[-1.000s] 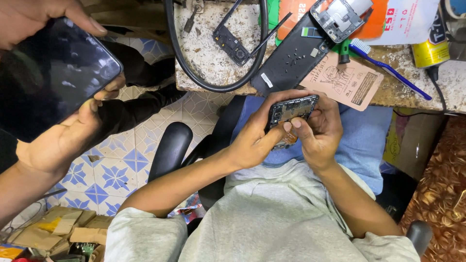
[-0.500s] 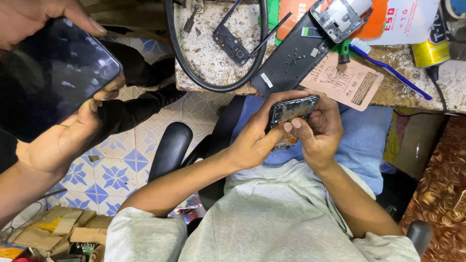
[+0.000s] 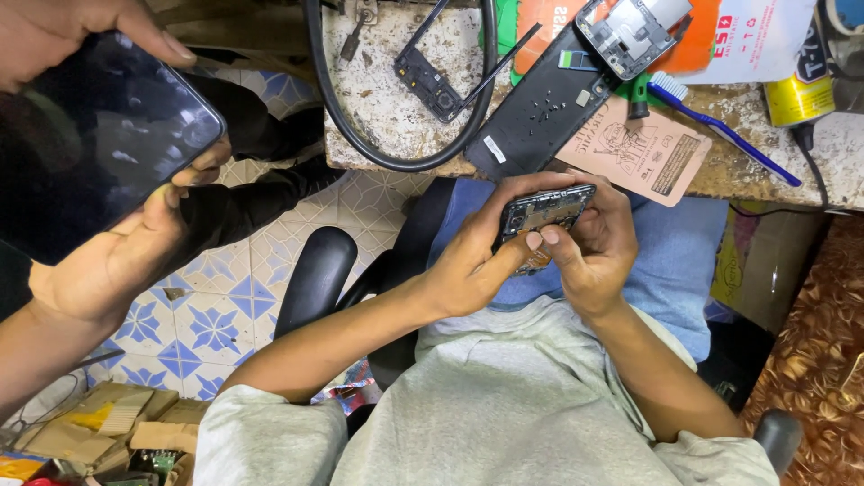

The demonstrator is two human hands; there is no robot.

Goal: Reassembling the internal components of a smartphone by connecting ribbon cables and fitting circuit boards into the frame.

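Nothing moved, hands (image 3: 540,247) gripping opened phone (image 3: 544,214), workbench (image 3: 396,99) cluttered

A small phone repair workshop is being shown. A worn, stained workbench (image 3: 387,99) is being occupied by a stripped phone frame (image 3: 634,31), a detached black back cover (image 3: 540,108), a small circuit part (image 3: 430,83), a blue toothbrush (image 3: 720,121) and a black cable (image 3: 360,135). Cardboard scraps (image 3: 90,423) are being kept on the blue-patterned tiled floor (image 3: 216,315).
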